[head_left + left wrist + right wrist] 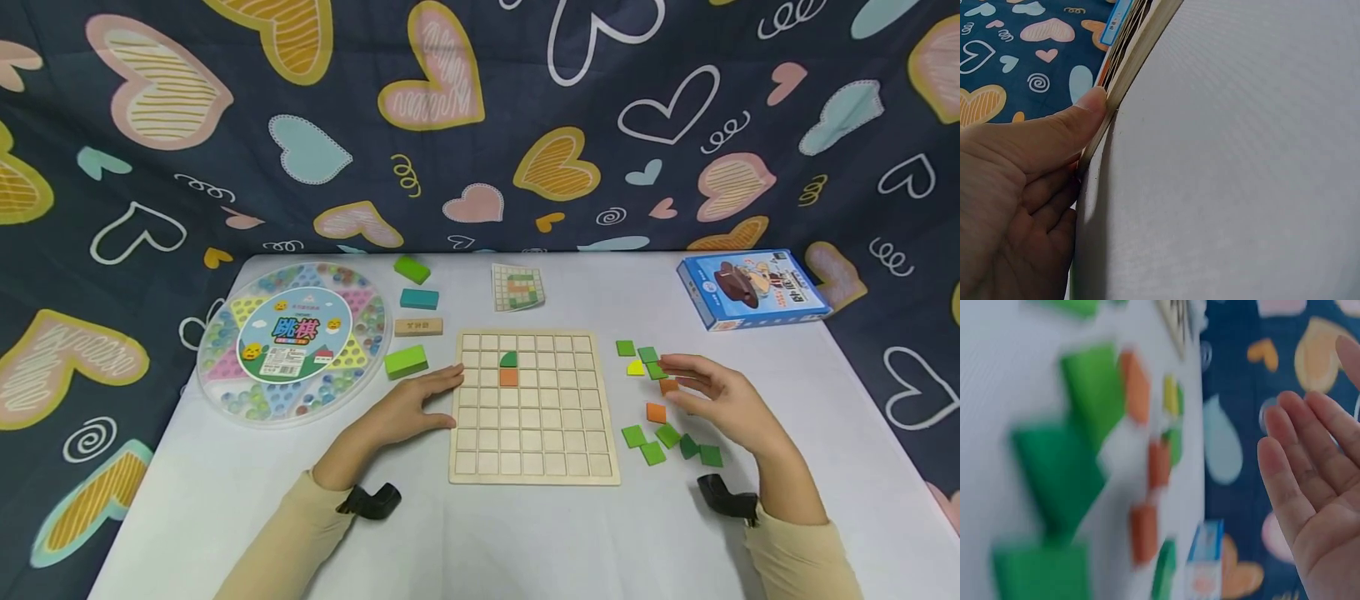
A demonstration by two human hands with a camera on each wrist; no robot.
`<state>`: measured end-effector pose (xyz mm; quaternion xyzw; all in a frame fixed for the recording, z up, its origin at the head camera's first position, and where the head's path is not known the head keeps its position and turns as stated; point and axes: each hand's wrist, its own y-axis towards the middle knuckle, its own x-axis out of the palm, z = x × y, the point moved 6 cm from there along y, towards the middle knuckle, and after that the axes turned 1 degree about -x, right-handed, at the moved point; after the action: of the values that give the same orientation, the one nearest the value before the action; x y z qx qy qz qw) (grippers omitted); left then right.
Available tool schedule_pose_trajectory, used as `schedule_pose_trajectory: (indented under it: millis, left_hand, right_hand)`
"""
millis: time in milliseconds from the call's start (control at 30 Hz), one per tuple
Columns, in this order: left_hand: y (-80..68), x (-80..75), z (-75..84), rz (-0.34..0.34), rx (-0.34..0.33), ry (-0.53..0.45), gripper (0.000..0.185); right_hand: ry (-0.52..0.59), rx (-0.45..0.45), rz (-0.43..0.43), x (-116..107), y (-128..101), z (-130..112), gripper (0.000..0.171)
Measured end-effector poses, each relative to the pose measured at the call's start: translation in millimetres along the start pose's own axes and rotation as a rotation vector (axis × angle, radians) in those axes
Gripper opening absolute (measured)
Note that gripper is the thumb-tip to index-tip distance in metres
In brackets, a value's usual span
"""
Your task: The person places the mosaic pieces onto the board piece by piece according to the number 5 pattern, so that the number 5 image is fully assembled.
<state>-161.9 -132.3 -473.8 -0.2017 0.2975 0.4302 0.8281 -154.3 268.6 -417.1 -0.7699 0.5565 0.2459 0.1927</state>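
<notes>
A: We're still filling the wooden grid board, which lies flat mid-bench. Only two cells hold anything: a green quarter-round tile in the upper rows and an orange square tile directly below it, touching.

B: Agreed, we're early in the layout. Our left hand lies flat with fingers straight against the board's left edge, steadying it; the wrist view shows the thumb pressed on that edge.

A: Our right hand is spread and relaxed, holding nothing, hovering over the loose tiles scattered right of the board: greens, oranges, one yellow piece.

B: So we judge this the picking step. Next we'd need to check the pattern card just beyond the board's far edge, then pinch the matching tile.

A: The orange tile right of the board sits nearest our fingers. It's thin and flat, so we'd need a fingertip pinch at its edges.
</notes>
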Motion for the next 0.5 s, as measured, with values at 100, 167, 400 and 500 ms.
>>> schedule_pose_trajectory:
  millis: [100, 167, 400, 500]
  left_hand:
    - [0.0, -0.9, 0.4, 0.001, 0.0, 0.001, 0.07]
    - [0.1, -1.3, 0.6, 0.002, 0.001, 0.0, 0.07]
    - [-0.3, -0.8, 1.1, -0.002, 0.003, -0.005, 0.07]
    - [-0.5, -0.6, 1.4, -0.001, 0.006, -0.008, 0.07]
  right_hand:
    - [-0.012, 0.046, 0.013, -9.0, -10.1, 16.8, 0.048]
    - [-0.016, 0.079, 0.007, -12.0, -14.9, 26.9, 0.048]
    - [-0.048, 0.182, -0.031, -14.8, -25.5, 54.4, 0.053]
    - [-0.081, 0.212, -0.033, -16.4, -27.4, 59.6, 0.054]
